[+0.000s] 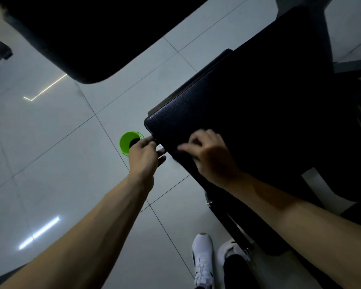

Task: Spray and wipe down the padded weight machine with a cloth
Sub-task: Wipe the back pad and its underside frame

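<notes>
The wiping step is judged to be in hand at the corner of the black padded seat [248,113]. The right hand [208,155] is laid curled on its edge, and the left hand [146,153] is held beside the corner. What either grip holds cannot be told. A stroke along the pad is needed next.

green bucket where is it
Head view, left of centre: the green bucket sits on the tiled floor, partly behind the left hand, beside a corner of the black pad.

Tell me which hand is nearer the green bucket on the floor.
Left. The left hand overlaps the green bucket's rim in view; the right hand rests on the black pad, farther to the right.
</notes>
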A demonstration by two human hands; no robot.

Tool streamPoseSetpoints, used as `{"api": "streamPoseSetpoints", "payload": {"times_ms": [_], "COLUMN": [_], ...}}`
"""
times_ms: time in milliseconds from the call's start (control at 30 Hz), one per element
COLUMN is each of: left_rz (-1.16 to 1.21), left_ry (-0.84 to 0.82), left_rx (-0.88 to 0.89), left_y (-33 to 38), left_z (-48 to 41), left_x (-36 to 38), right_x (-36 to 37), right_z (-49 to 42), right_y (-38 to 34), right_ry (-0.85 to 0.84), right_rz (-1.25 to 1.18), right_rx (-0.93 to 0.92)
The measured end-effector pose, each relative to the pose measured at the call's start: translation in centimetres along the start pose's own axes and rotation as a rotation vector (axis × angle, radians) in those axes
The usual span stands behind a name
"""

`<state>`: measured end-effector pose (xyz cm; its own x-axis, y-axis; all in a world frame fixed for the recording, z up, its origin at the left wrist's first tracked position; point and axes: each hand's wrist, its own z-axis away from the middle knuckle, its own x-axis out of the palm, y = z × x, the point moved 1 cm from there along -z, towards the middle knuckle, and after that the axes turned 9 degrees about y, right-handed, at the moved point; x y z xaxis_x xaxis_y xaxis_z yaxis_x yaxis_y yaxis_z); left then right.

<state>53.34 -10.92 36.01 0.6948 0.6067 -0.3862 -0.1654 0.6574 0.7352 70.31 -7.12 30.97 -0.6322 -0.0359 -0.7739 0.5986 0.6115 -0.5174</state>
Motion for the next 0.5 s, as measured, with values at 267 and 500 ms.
{"api": "streamPoseSetpoints", "payload": {"times_ms": [267,500], "left_rz": [0.093,0.015], "left_ry": [0.032,-0.045], "left_rx": [-0.102,-0.052], "left_y": [1.0,0.5], "left_z": [0.0,0.5], "left_x": [0.2,0.0], "right_x": [2.2,0.0], "right_z": [-10.6,6.4], "right_y": [-2.7,-0.1], "right_ry": [0.259,-0.118], "right_rz": [-0.016,-0.023], "right_rx": [0.334,-0.127]}}
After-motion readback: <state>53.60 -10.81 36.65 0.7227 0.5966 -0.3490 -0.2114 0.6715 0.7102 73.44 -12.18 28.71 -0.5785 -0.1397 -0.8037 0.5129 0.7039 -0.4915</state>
